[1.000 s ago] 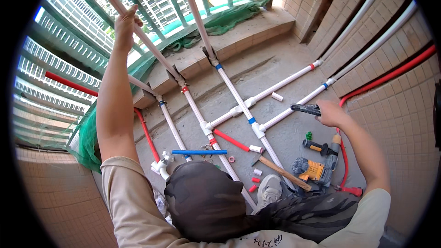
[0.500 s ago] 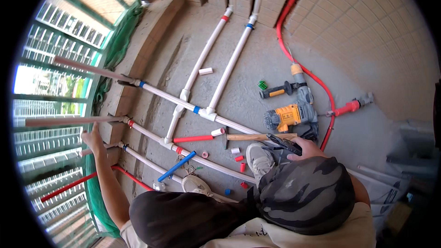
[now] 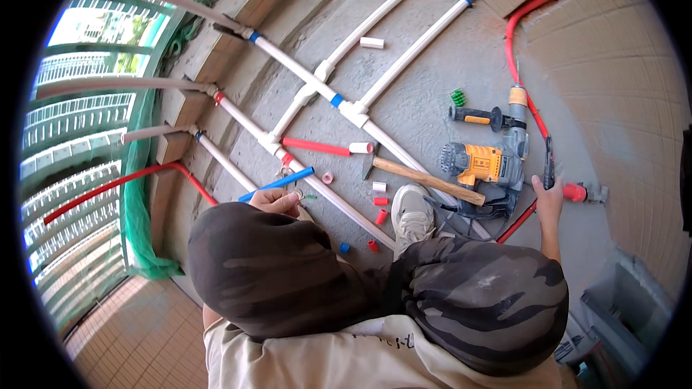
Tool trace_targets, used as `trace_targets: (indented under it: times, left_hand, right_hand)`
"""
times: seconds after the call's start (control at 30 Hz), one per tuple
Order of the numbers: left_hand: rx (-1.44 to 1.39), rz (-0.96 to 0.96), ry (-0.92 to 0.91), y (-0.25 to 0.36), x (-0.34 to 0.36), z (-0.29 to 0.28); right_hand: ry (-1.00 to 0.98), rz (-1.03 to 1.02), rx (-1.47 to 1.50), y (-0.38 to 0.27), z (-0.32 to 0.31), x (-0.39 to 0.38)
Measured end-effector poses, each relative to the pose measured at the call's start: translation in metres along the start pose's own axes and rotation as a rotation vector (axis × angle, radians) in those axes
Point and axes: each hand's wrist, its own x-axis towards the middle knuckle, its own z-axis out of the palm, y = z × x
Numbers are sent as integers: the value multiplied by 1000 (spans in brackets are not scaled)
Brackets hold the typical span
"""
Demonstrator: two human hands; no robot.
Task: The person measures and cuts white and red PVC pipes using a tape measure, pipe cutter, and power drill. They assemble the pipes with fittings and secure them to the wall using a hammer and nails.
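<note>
Right grip (image 3: 550, 198) clasping black tool (image 3: 549, 162); left grip (image 3: 276, 202) by blue tube (image 3: 299, 175), hold unclear; shirt (image 3: 288, 353) bears lettering (image 3: 393, 340).

A yellow-and-grey power drill (image 3: 484, 162) lay near a wooden-handled hammer (image 3: 427, 181); green netting (image 3: 139, 223) lined the railing (image 3: 101, 48). A tiled wall (image 3: 613, 86) stood at right.

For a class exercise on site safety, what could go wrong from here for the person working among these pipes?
1. The loose, short red plastic offcuts beside the light grey shoe could roll underfoot.
2. The wooden-handled hammer lies near that shoe, so a step might catch it.
3. The right hand holds a black hand tool seemingly close to the flexible red tube, which it could scrape.
</note>
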Motion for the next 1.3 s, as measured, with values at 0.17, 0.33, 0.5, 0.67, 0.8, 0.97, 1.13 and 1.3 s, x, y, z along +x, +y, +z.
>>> trace_targets:
  times: [0.17,0.33,0.5,0.67,0.8,0.97,1.13,1.3]
  left_hand:
    - [-375,-159,-24,-40,-29,9]
    - [-316,-27,64,-54,-67,36]
    - [-34,187,276,-74,-78,52]
    - [498,421,652,-87,-67,61]
    - [764,491,895,-111,-57,41]
    - [768,511,1029,-129,-47,17]
    - [538,420,905,-168,-28,36]
    - [548,350,796,-173,-7,35]
  right_hand:
    - [-24,-268,101,-80,28,13]
    - [-64,-644,-241,-173,82,20]
    - [-128,-820,-373,-238,144,34]
    - [-69,-988,-428,-239,172,35]
    - [-200,-1065,-213,-233,169,-1]
    - [-325,-1071,-89,-214,159,-36]
    - [-415,-940,-70,-196,130,-65]
    - [-374,-713,-58,-159,104,-84]
